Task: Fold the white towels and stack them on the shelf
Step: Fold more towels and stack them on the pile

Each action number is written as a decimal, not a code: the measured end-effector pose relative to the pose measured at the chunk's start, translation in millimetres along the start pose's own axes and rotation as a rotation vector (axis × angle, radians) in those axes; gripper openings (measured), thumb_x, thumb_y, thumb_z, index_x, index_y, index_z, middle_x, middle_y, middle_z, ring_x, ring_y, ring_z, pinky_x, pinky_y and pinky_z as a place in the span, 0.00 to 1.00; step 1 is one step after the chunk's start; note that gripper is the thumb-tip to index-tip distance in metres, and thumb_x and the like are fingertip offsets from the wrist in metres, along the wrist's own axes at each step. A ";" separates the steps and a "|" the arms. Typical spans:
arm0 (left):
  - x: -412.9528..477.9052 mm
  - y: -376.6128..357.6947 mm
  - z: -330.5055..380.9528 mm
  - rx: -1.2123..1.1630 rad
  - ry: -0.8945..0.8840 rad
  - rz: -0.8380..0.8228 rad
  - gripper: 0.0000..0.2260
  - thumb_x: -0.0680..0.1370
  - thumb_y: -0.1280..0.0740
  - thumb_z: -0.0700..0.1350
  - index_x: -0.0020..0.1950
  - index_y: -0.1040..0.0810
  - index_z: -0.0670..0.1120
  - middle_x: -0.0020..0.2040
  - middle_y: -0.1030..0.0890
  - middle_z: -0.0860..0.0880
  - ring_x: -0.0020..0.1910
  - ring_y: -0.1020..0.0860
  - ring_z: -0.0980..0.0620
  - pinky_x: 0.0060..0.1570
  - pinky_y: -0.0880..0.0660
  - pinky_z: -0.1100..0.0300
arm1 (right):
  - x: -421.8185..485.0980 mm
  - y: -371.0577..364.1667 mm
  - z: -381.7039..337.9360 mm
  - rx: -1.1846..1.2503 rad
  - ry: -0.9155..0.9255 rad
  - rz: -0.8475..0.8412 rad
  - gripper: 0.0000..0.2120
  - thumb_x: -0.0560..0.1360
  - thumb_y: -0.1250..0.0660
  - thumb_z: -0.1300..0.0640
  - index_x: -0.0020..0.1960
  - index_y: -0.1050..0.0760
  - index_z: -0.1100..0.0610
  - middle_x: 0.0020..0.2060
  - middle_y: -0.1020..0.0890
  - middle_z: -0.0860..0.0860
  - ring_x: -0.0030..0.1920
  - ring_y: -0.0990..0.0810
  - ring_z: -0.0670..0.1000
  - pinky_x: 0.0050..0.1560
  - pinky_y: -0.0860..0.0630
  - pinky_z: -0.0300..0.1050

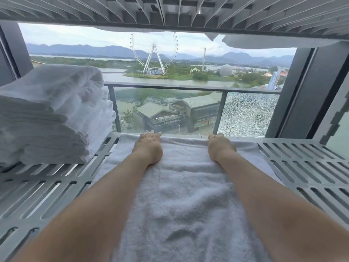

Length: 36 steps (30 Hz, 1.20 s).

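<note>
A stack of folded towels [47, 118] sits on the shelf [302, 167] at nine o'clock, while another towel [181, 195] at six o'clock is not yet stacked, the left hand [148, 148] resting straight-fingered on its far edge and the right hand [220, 147] curled there, grip unclear.

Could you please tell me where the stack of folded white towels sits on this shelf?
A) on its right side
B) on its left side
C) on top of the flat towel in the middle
B: the stack of folded towels stands on the left part of the slatted shelf, beside the flat towel and not on it.
</note>
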<state>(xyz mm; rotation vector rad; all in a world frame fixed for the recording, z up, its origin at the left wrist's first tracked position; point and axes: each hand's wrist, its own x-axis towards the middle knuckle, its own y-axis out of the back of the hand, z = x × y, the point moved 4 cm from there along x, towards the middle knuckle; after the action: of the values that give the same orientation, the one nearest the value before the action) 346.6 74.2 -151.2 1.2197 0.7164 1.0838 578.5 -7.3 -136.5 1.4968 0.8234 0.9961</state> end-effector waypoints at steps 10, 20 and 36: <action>-0.3 1.2 -1.3 -0.083 -0.034 0.095 0.25 0.76 0.44 0.43 0.74 0.36 0.52 0.67 0.36 0.45 0.69 0.40 0.42 0.71 0.41 0.48 | 4.4 3.3 6.6 0.092 -0.078 0.031 0.16 0.78 0.45 0.61 0.64 0.31 0.58 0.59 0.24 0.56 0.57 0.23 0.57 0.47 0.26 0.51; -1.7 7.3 -0.1 -0.016 -0.019 0.131 0.23 0.72 0.40 0.44 0.68 0.29 0.49 0.65 0.31 0.43 0.66 0.36 0.41 0.65 0.36 0.49 | -46.7 26.6 4.8 0.191 -0.089 0.415 0.09 0.78 0.40 0.63 0.56 0.24 0.59 0.50 0.23 0.58 0.44 0.20 0.62 0.44 0.19 0.55; -128.7 75.7 3.0 0.088 -0.205 0.700 0.15 0.72 0.37 0.33 0.53 0.21 0.49 0.45 0.16 0.47 0.45 0.19 0.43 0.52 0.29 0.51 | -138.0 67.4 21.1 0.136 -0.033 0.508 0.12 0.75 0.42 0.66 0.55 0.25 0.58 0.44 0.19 0.57 0.43 0.19 0.60 0.38 0.26 0.49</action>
<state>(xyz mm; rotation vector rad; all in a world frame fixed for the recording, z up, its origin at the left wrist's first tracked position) 283.5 -47.4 -91.6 1.6899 0.1672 1.4689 540.6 -150.7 -91.4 1.8859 0.4993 1.2984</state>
